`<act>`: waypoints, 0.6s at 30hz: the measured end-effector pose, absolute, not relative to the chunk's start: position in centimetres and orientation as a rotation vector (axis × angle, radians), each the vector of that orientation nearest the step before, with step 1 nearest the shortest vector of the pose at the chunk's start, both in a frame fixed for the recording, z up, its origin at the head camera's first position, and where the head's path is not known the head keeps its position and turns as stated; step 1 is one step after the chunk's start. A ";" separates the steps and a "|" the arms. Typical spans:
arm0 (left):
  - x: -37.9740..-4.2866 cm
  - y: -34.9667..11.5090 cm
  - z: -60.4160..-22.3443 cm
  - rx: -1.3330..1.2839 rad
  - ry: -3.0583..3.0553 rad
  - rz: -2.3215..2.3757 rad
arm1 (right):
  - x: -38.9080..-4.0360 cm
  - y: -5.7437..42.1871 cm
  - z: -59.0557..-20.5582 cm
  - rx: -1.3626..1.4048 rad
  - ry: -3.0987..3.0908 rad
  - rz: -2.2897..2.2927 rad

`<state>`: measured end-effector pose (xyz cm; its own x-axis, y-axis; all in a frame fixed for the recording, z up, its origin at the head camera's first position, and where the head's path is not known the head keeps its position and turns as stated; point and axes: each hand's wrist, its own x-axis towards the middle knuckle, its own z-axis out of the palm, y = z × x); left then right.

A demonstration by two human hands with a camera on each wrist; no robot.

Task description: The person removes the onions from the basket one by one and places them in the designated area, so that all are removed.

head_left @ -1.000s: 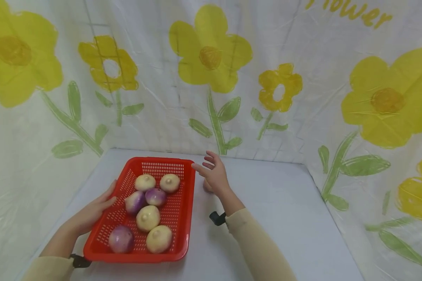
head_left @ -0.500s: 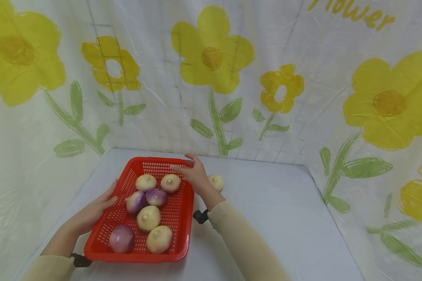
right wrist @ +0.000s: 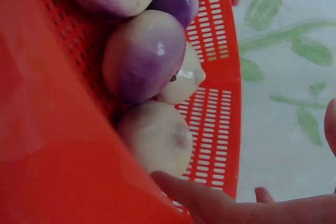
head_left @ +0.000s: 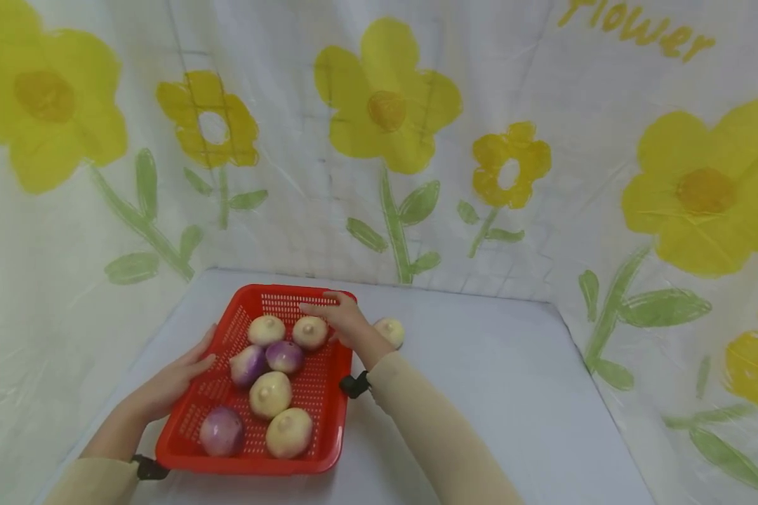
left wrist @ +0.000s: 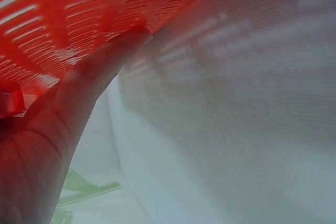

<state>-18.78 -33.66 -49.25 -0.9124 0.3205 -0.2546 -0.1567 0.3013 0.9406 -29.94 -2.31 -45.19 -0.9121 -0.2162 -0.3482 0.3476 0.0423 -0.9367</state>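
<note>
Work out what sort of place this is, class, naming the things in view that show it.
Probably a small staged indoor workspace: a white sheet printed with yellow flowers hangs behind and beside a pale table, where a red basket holds turnip-like vegetables.

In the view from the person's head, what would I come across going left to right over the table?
Left hand → red basket → right hand at its far right corner → pale round bulb outside the basket.
</note>
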 end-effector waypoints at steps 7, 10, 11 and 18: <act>-19.2 -33.4 -49.1 0.144 2.175 1.643 | -29.8 -4.3 -44.6 0.304 1.862 -2.062; -19.2 -33.4 -49.1 0.135 2.179 1.628 | -29.7 -5.6 -45.0 0.450 1.917 -2.079; -19.1 -33.4 -49.2 0.140 2.184 1.622 | -29.7 -6.0 -45.2 0.490 1.935 -2.083; -18.7 -33.7 -49.6 0.116 2.157 1.653 | -29.5 -8.3 -46.9 0.782 1.973 -2.206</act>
